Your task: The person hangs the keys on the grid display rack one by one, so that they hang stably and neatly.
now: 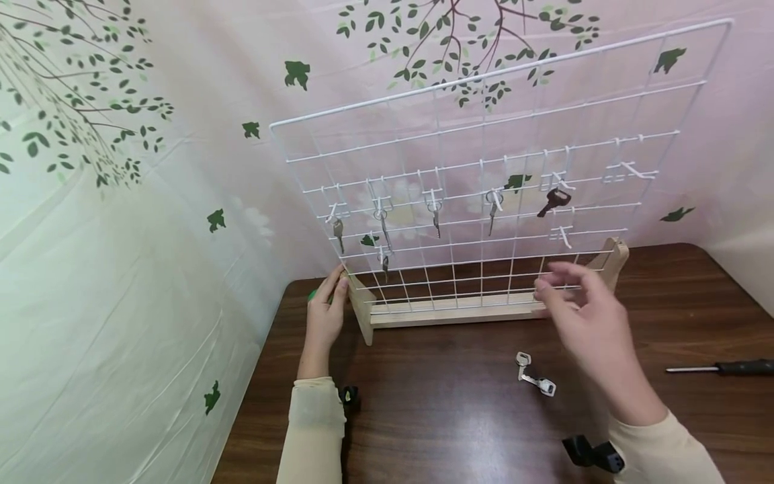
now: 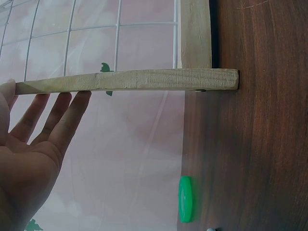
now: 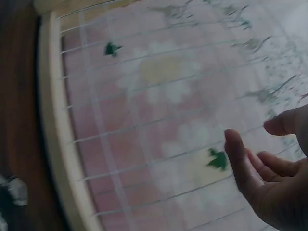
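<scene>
Left grip (image 1: pixel 324 316) spread against wooden foot (image 1: pixel 361 306); right grip (image 1: pixel 583 316) blurred, loose, holding nothing.

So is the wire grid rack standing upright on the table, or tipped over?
Upright, leaning slightly back. The wire grid rack stands in its wooden base on the table; the left hand touches the base's end with straight fingers.

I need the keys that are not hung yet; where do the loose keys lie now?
In the head view, the loose keys lie on the dark wooden table, in front of the wire rack, just below the right hand.
</scene>
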A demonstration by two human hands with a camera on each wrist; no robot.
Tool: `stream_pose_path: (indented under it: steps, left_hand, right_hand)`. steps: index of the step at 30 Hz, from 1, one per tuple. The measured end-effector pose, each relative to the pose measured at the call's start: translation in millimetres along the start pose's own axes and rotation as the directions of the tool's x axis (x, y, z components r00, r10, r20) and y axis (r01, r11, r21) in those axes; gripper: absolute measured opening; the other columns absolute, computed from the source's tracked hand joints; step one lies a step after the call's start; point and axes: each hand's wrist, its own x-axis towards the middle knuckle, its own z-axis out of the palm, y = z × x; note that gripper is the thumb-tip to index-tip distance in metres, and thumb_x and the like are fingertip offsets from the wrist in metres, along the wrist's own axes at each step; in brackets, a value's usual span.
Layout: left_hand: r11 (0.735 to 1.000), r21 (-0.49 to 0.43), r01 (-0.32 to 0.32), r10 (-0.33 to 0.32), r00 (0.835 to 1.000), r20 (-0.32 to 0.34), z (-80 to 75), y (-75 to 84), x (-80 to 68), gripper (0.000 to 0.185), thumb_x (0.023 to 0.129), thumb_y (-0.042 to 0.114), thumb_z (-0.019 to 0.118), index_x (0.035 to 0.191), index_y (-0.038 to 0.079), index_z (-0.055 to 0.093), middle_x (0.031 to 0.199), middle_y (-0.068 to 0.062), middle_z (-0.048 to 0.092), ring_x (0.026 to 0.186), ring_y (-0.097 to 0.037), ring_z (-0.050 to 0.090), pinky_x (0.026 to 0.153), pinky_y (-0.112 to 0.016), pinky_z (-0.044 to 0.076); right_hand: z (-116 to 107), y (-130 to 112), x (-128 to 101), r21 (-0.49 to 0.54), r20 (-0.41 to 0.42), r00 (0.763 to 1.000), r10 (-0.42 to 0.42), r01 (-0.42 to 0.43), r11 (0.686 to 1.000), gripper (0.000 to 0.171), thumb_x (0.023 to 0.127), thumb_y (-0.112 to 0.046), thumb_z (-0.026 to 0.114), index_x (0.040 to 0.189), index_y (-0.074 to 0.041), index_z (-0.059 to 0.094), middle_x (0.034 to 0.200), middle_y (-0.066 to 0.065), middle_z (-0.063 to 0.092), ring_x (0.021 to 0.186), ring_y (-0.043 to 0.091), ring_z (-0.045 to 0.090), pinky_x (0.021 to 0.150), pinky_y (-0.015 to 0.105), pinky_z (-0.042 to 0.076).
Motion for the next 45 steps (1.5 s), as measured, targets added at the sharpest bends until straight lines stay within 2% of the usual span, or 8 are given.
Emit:
stream_pose_path:
  steps: [5, 9, 13, 19, 22, 31, 37, 45]
  left_hand:
    - [1.0, -0.001, 0.003, -0.003, 1.0, 0.003, 0.1, 1.1, 0.1, 0.042, 0.113, 0.027, 0.057, 0.154, 0.022, 0.06, 0.158, -0.008, 0.06, 0.148, -0.032, 0.057, 0.121, -0.058, 0.048]
    - [1.0, 0.002, 0.014, -0.014, 1.0, -0.016, 1.8, 1.7, 1.0, 0.041, 0.112, 0.023, 0.057, 0.153, 0.019, 0.061, 0.158, -0.011, 0.06, 0.148, -0.034, 0.057, 0.121, -0.058, 0.048]
    - [1.0, 0.002, 0.019, -0.019, 0.999, -0.03, 2.5, 1.8, 1.5, 0.04, 0.111, 0.019, 0.059, 0.152, 0.018, 0.062, 0.157, -0.012, 0.061, 0.147, -0.034, 0.057, 0.121, -0.057, 0.048]
    - [1.0, -0.007, 0.004, -0.004, 1.0, -0.009, 0.0, -0.7, 0.5, 0.04, 0.112, 0.025, 0.059, 0.152, 0.025, 0.062, 0.157, -0.007, 0.061, 0.148, -0.031, 0.057, 0.121, -0.057, 0.048]
    - [1.0, -0.002, 0.005, -0.005, 1.0, -0.007, -0.6, -0.7, -0.1, 0.04, 0.112, 0.026, 0.058, 0.152, 0.026, 0.062, 0.158, -0.007, 0.061, 0.148, -0.03, 0.057, 0.121, -0.058, 0.048]
    - [1.0, 0.011, 0.015, -0.015, 1.0, -0.001, -1.0, 0.7, -0.3, 0.041, 0.113, 0.028, 0.057, 0.154, 0.028, 0.06, 0.159, -0.006, 0.059, 0.149, -0.03, 0.056, 0.121, -0.057, 0.048]
    - [1.0, 0.007, 0.01, -0.01, 1.0, -0.009, -0.7, -0.5, 0.4, 0.041, 0.112, 0.025, 0.058, 0.153, 0.025, 0.062, 0.158, -0.007, 0.06, 0.148, -0.031, 0.056, 0.122, -0.057, 0.048]
    - [1.0, 0.003, 0.013, -0.013, 1.0, -0.014, 0.8, 1.2, 0.2, 0.041, 0.111, 0.021, 0.059, 0.152, 0.022, 0.062, 0.157, -0.009, 0.061, 0.147, -0.033, 0.057, 0.12, -0.058, 0.049]
  right_hand:
    - [9.5, 53.2, 3.3, -0.223, 0.212, 0.976, 0.056, -0.007, 0.975, 0.046, 0.106, -0.03, 0.07, 0.136, 0.004, 0.061, 0.12, 0.025, 0.073, 0.077, 0.001, 0.07, 0.065, 0.022, 0.055]
    - [17.2, 94.3, 1.8, -0.38, 0.34, 0.933, 0.123, 0.017, 0.925, 0.045, 0.099, -0.029, 0.077, 0.124, 0.006, 0.067, 0.107, 0.02, 0.076, 0.089, 0.02, 0.071, 0.077, 0.037, 0.058]
    - [25.8, 116.4, -2.8, -0.485, 0.376, 0.898, 0.23, -0.021, 0.874, 0.043, 0.093, -0.032, 0.08, 0.112, 0.005, 0.069, 0.097, 0.01, 0.074, 0.085, 0.021, 0.067, 0.077, 0.04, 0.055]
    - [32.7, 120.9, -4.9, -0.563, 0.376, 0.881, 0.288, -0.03, 0.826, 0.033, 0.09, -0.035, 0.081, 0.091, -0.003, 0.072, 0.084, 0.005, 0.071, 0.072, 0.018, 0.059, 0.068, 0.037, 0.049]
    - [34.1, 118.8, -5.4, -0.559, 0.387, 0.877, 0.284, -0.022, 0.829, 0.031, 0.088, -0.035, 0.081, 0.085, -0.006, 0.07, 0.081, 0.004, 0.069, 0.07, 0.018, 0.057, 0.067, 0.036, 0.047]
    - [38.7, 127.3, -6.4, -0.544, 0.381, 0.891, 0.247, 0.0, 0.839, 0.025, 0.087, -0.024, 0.078, 0.093, -0.003, 0.068, 0.085, 0.007, 0.071, 0.071, 0.018, 0.058, 0.069, 0.037, 0.05]
    - [37.9, 117.6, -5.6, -0.553, 0.415, 0.874, 0.253, 0.021, 0.833, 0.022, 0.091, -0.025, 0.076, 0.085, -0.005, 0.07, 0.083, 0.007, 0.071, 0.071, 0.018, 0.058, 0.068, 0.035, 0.049]
    - [40.1, 115.1, -9.3, -0.548, 0.42, 0.871, 0.257, 0.017, 0.836, 0.045, 0.095, -0.026, 0.076, 0.06, -0.018, 0.049, 0.063, -0.003, 0.05, 0.061, 0.016, 0.047, 0.061, 0.029, 0.037]
